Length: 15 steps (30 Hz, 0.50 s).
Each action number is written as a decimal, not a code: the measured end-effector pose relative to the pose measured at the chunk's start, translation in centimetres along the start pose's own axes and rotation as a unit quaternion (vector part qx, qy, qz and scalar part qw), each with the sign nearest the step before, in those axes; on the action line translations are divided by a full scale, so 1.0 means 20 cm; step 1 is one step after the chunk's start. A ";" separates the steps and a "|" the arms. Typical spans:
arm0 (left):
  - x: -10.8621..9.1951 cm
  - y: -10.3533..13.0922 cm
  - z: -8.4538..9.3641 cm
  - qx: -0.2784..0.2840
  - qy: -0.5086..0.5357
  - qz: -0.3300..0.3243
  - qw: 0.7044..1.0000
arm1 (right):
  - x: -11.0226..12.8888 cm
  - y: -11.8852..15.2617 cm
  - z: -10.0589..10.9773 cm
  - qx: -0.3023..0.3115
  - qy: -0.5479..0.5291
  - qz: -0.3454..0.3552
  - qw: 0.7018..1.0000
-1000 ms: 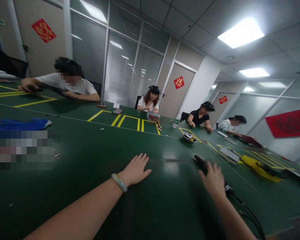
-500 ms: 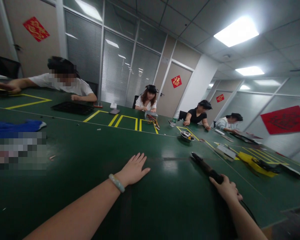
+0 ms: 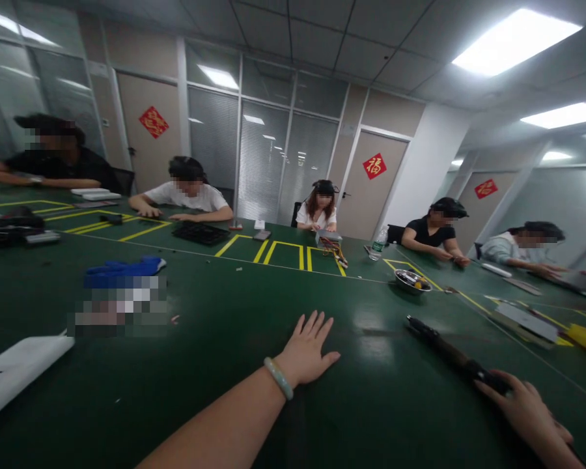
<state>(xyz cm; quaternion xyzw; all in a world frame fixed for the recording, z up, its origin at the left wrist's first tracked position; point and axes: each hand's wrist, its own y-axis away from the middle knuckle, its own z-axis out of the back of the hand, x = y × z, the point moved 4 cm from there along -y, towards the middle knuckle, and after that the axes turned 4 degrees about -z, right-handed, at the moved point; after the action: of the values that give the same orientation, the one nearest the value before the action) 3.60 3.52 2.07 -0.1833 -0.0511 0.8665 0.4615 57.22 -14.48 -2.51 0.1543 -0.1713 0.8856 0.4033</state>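
Note:
My left hand [image 3: 308,352] lies palm down on the green table [image 3: 215,391], fingers spread, with a pale green bangle [image 3: 278,379] at its wrist. Nothing is in it. At the lower right, my right hand [image 3: 530,410] is closed round the rear end of a long dark electric screwdriver [image 3: 454,357]. The tool's tip points away from me and to the left, low over or on the tabletop; I cannot tell which. Its cord is mostly hidden behind the right hand.
A metal bowl [image 3: 413,283] of small parts stands beyond the screwdriver, near a water bottle [image 3: 378,245]. To the left are a blue glove [image 3: 124,268] and a white box-like object [image 3: 19,371]. Several people sit across the table, one by a metal box with wires [image 3: 328,238].
My view has turned left, so everything appears further right and the white object has come into view. The left hand stays flat; the right hand keeps its hold on the screwdriver.

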 end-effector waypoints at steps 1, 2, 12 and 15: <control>0.00 0.00 0.00 -0.004 -0.002 -0.004 1.000 | 0.03 0.01 -0.01 0.003 -0.010 0.013 1.000; -0.01 0.00 0.01 -0.008 -0.005 -0.008 1.000 | 0.07 0.03 -0.02 0.008 -0.016 0.030 0.999; -0.18 0.00 0.19 -0.097 -0.015 -0.087 0.991 | 1.07 0.57 -0.15 0.128 -0.008 0.219 0.967; -0.23 0.01 0.23 -0.121 -0.027 -0.097 0.988 | 1.49 0.83 -0.27 0.172 -0.042 0.304 0.936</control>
<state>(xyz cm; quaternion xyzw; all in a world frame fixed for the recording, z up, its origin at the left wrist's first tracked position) 4.15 0.10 7.50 -0.2085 -0.1855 0.8095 0.5166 25.13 -2.74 1.92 0.1991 -0.0716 0.9745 0.0749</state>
